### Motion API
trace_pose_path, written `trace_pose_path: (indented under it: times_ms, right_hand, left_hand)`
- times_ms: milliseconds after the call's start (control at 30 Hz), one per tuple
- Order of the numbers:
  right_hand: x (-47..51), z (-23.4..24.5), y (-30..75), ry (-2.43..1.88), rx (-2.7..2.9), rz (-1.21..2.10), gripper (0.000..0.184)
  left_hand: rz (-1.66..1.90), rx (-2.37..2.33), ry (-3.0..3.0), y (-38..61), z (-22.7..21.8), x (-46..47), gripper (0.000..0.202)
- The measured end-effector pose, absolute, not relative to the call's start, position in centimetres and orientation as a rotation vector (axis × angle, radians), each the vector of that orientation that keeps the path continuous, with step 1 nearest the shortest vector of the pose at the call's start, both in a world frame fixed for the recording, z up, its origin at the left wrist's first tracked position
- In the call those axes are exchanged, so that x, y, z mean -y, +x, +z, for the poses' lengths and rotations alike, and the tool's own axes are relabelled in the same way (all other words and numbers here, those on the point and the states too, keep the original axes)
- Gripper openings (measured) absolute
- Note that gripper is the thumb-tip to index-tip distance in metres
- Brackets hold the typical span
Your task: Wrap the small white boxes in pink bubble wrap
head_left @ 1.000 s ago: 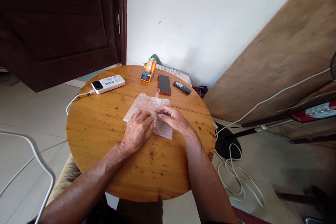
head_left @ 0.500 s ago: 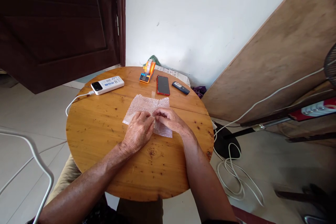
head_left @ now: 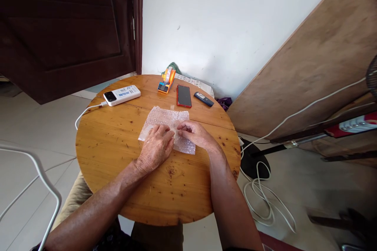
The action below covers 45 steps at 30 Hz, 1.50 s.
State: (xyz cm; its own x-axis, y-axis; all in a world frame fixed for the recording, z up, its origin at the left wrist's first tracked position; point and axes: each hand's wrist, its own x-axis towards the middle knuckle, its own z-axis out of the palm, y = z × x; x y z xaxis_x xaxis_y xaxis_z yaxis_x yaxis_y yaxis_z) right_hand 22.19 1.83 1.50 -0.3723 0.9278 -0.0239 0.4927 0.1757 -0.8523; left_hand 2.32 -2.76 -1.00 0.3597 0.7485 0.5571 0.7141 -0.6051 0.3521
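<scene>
A sheet of clear bubble wrap (head_left: 156,117) lies on the round wooden table (head_left: 118,145) in front of me. My left hand (head_left: 157,143) rests on its near left part, with the fingers curled down and pressed together on the plastic. Over the right part is my right hand (head_left: 196,133), its thumb and bent index finger a little apart and nothing visible between them. Its other fingers are partly hidden. A small strip of tape (head_left: 172,107) shows just beyond the wrap's far edge.
Toward the back stand an orange tape dispenser (head_left: 167,80), a red-edged phone (head_left: 184,96) and a dark remote-like device (head_left: 204,99). A white power bank (head_left: 122,95) with a cable lies at the left. Beside the table, a fan base (head_left: 255,160) and looped white cable (head_left: 262,192) are on the floor.
My right hand has shifted slightly to the right, away from the left fingertips, and its thumb and index finger have parted. My left hand stays on the wrap.
</scene>
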Motion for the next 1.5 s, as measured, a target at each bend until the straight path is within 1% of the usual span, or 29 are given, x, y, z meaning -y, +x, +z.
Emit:
trace_pose_path:
  times_ms: [67, 200, 400, 600, 800, 933, 1033, 1133, 1233, 1267, 1333, 1400, 1500]
  right_hand:
    - [-1.9, 1.3, 22.4, -1.341, 1.965, 1.065, 0.008]
    - [-1.9, 1.1, 22.4, -1.327, 2.007, 0.881, 0.02]
    - [-1.2, 1.6, 20.6, -1.11, 2.015, 0.559, 0.018]
    - [-0.9, 1.2, 20.2, -1.139, 2.118, 0.609, 0.026]
    - [-1.1, 1.2, 20.2, -1.1, 2.158, 0.404, 0.02]
    - [-0.6, 1.7, 19.7, -1.085, 2.162, 0.462, 0.017]
    - [-0.3, 2.0, 19.5, -1.112, 2.176, 0.525, 0.017]
    - [-0.3, 2.2, 19.4, -1.103, 2.177, 0.549, 0.015]
    - [-0.4, 2.1, 19.1, -1.046, 2.236, 0.52, 0.009]
    - [-0.3, 2.0, 19.0, -1.028, 2.27, 0.498, 0.007]
    - [-0.2, 2.0, 19.0, -1.014, 2.332, 0.443, 0.01]
    - [-0.1, 2.0, 19.0, -1.033, 2.369, 0.39, 0.015]
    - [0.1, 1.9, 19.1, -1.075, 2.401, 0.349, 0.023]
  left_hand:
    - [1.088, -1.363, 2.551, 2.3, -1.1, 2.7, 0.018]
    - [1.1, -1.359, 2.547, 2.3, -1.2, 2.7, 0.019]
    - [1.123, -1.335, 2.512, 2.3, -1.3, 2.5, 0.019]
    - [1.138, -1.326, 2.489, 2.2, -1.4, 2.4, 0.02]
    - [1.194, -1.276, 2.397, 2.1, -1.5, 2.2, 0.021]
    - [1.243, -1.209, 2.291, 2.0, -1.3, 2.1, 0.017]
    - [1.262, -1.188, 2.236, 1.8, -1.0, 2.1, 0.019]
    - [1.248, -1.238, 2.173, 1.3, -0.7, 1.9, 0.022]
    - [1.24, -1.379, 2.104, 0.5, -0.4, 1.5, 0.026]
    - [1.226, -1.458, 2.083, 0.1, -0.3, 1.3, 0.026]
    - [1.133, -1.655, 2.039, -0.6, -0.2, 0.9, 0.027]
    - [0.97, -1.831, 2.009, -1.1, 0.0, 0.7, 0.032]
    - [0.697, -1.966, 2.005, -1.8, 0.4, 0.7, 0.043]
